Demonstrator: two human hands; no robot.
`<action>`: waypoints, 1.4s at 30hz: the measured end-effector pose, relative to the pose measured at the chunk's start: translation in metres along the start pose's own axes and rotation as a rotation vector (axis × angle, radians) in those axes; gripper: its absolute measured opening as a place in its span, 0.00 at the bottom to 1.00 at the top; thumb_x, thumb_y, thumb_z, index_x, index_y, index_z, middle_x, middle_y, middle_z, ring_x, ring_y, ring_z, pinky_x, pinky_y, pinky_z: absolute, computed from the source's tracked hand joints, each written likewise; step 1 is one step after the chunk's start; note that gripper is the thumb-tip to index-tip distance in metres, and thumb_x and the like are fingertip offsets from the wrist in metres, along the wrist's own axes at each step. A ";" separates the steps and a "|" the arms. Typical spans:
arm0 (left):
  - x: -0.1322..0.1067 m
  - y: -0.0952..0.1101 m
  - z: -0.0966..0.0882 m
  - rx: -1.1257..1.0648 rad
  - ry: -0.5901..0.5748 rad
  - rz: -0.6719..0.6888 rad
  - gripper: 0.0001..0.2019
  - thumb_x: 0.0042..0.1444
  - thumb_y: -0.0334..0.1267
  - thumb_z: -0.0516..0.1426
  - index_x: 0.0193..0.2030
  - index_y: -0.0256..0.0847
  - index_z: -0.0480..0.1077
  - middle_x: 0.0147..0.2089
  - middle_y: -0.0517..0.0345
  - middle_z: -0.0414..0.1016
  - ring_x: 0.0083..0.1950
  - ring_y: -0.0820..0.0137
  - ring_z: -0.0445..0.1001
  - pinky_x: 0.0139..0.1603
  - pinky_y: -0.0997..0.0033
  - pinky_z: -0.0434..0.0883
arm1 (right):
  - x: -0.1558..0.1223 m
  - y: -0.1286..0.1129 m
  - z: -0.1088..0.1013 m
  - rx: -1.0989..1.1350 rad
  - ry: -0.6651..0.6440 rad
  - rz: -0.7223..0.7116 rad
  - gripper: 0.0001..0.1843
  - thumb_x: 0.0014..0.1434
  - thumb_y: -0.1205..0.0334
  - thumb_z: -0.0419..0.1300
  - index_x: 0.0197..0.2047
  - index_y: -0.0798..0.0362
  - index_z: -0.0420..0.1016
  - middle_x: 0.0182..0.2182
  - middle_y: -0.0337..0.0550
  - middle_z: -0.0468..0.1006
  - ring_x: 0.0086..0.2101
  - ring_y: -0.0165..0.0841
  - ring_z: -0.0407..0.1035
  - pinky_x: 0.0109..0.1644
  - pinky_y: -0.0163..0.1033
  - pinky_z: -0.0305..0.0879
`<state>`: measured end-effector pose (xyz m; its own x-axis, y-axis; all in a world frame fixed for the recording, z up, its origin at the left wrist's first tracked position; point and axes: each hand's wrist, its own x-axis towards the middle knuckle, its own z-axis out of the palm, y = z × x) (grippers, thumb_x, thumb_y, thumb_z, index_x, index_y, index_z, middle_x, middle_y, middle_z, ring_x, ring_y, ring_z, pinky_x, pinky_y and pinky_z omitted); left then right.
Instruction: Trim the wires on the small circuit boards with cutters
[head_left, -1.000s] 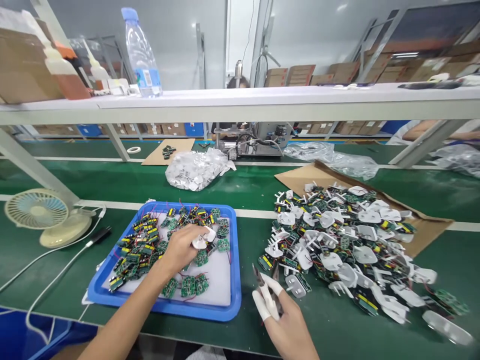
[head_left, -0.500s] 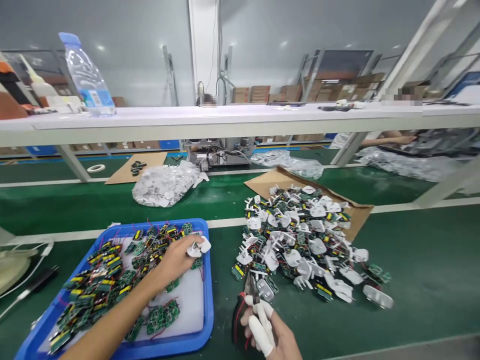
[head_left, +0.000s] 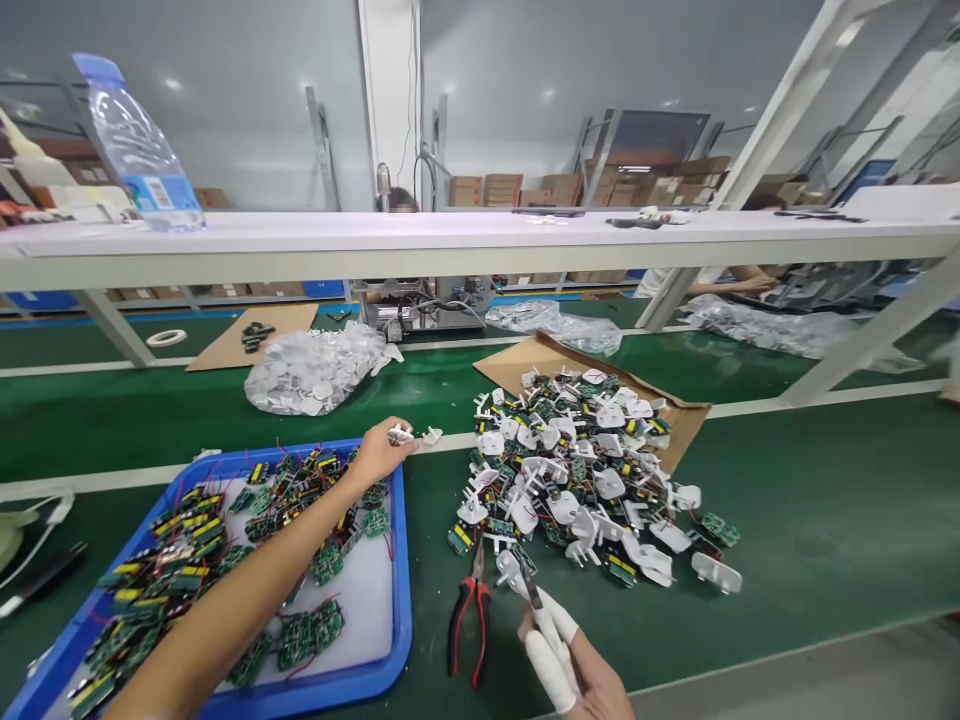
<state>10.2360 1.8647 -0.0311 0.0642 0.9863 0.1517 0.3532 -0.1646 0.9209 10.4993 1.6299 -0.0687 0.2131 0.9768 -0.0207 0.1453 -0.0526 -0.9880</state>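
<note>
My left hand [head_left: 384, 452] is closed on a white plug cover [head_left: 400, 434], just past the far right corner of the blue tray [head_left: 403, 590]. Another small white plug piece [head_left: 432, 436] is right beside its fingertips; I cannot tell whether they touch. My right hand [head_left: 574, 660], with white finger cots, grips slim metal tweezers [head_left: 532, 588] whose tips point at the near edge of the pile of white plug covers with circuit boards [head_left: 566, 505]. Red-and-black pliers [head_left: 470, 615] lie on the green bench to its left, jaws towards the pile.
Green circuit boards [head_left: 307, 635] with red wires fill much of the tray. Behind stand a plastic bag of white parts [head_left: 315, 370] and cardboard [head_left: 517, 362] under the pile. A shelf [head_left: 480, 235] crosses above, carrying a water bottle [head_left: 142, 150]. A co-worker's arm [head_left: 750, 280] shows far right.
My left hand has moved from above the tray to beyond its far edge, with white plug parts. My right hand has shifted right, away from the pliers. The view has turned slightly right.
</note>
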 end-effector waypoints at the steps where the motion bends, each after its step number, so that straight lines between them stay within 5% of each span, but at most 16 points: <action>1: -0.014 0.002 -0.005 -0.022 0.008 -0.036 0.13 0.47 0.42 0.67 0.36 0.39 0.73 0.26 0.64 0.70 0.25 0.72 0.66 0.28 0.73 0.63 | 0.001 0.000 0.003 0.001 0.017 0.012 0.28 0.55 0.36 0.67 0.48 0.49 0.83 0.40 0.48 0.83 0.45 0.45 0.78 0.49 0.41 0.78; 4: -0.071 0.010 -0.017 -0.203 0.002 -0.167 0.21 0.51 0.52 0.67 0.42 0.38 0.73 0.26 0.65 0.67 0.23 0.75 0.63 0.24 0.75 0.60 | 0.008 -0.002 0.017 -0.029 -0.060 -0.057 0.27 0.56 0.41 0.68 0.53 0.50 0.82 0.47 0.49 0.82 0.46 0.44 0.79 0.46 0.39 0.80; 8: -0.143 0.026 -0.019 -0.938 -0.001 -0.490 0.22 0.58 0.53 0.64 0.47 0.36 0.75 0.32 0.56 0.72 0.31 0.73 0.70 0.32 0.75 0.69 | 0.019 -0.008 0.043 -0.256 -0.183 -0.449 0.21 0.66 0.53 0.61 0.59 0.50 0.76 0.47 0.51 0.80 0.43 0.40 0.78 0.48 0.41 0.79; 13: -0.186 0.030 -0.013 -1.196 0.119 -0.552 0.22 0.64 0.49 0.61 0.59 0.40 0.72 0.39 0.52 0.78 0.37 0.67 0.77 0.43 0.65 0.76 | 0.030 -0.017 0.071 -0.628 -0.183 -0.893 0.16 0.69 0.61 0.55 0.57 0.54 0.73 0.43 0.52 0.79 0.41 0.42 0.74 0.43 0.45 0.74; 19: -0.204 0.027 -0.011 -1.171 0.166 -0.520 0.24 0.62 0.50 0.63 0.61 0.42 0.72 0.44 0.49 0.81 0.44 0.61 0.81 0.49 0.58 0.78 | 0.035 -0.027 0.084 -0.887 -0.160 -1.081 0.09 0.64 0.66 0.55 0.32 0.51 0.73 0.37 0.50 0.76 0.34 0.40 0.67 0.37 0.44 0.64; 24: -0.208 0.025 -0.007 -1.154 0.227 -0.533 0.23 0.57 0.50 0.67 0.53 0.36 0.78 0.43 0.46 0.82 0.42 0.62 0.81 0.42 0.65 0.79 | 0.032 -0.036 0.090 -1.011 -0.135 -1.105 0.13 0.63 0.69 0.56 0.26 0.50 0.70 0.37 0.50 0.76 0.35 0.40 0.65 0.38 0.45 0.61; 27: -0.209 0.025 -0.005 -1.143 0.251 -0.526 0.22 0.55 0.52 0.68 0.48 0.34 0.80 0.41 0.46 0.82 0.41 0.63 0.81 0.35 0.72 0.77 | 0.031 -0.040 0.093 -1.024 -0.112 -1.093 0.15 0.63 0.70 0.55 0.25 0.51 0.69 0.36 0.51 0.76 0.36 0.40 0.65 0.39 0.45 0.60; 33: -0.213 0.020 -0.010 -1.117 0.140 -0.464 0.20 0.55 0.52 0.68 0.40 0.33 0.80 0.37 0.48 0.80 0.39 0.64 0.78 0.39 0.69 0.75 | 0.030 -0.041 0.093 -1.033 -0.116 -1.100 0.12 0.58 0.73 0.57 0.26 0.50 0.70 0.35 0.49 0.76 0.36 0.41 0.65 0.40 0.45 0.59; 42: -0.213 0.000 -0.032 -0.606 0.176 -0.359 0.26 0.57 0.49 0.67 0.58 0.41 0.69 0.37 0.60 0.77 0.33 0.73 0.70 0.33 0.77 0.68 | 0.028 -0.041 0.084 -0.996 -0.178 -1.139 0.09 0.58 0.72 0.58 0.28 0.52 0.73 0.38 0.51 0.77 0.37 0.41 0.65 0.41 0.44 0.59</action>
<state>10.1921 1.6546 -0.0517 -0.1275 0.9738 -0.1884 -0.2579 0.1509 0.9543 10.4181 1.6767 -0.0414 -0.5637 0.6004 0.5673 0.7338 0.6793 0.0102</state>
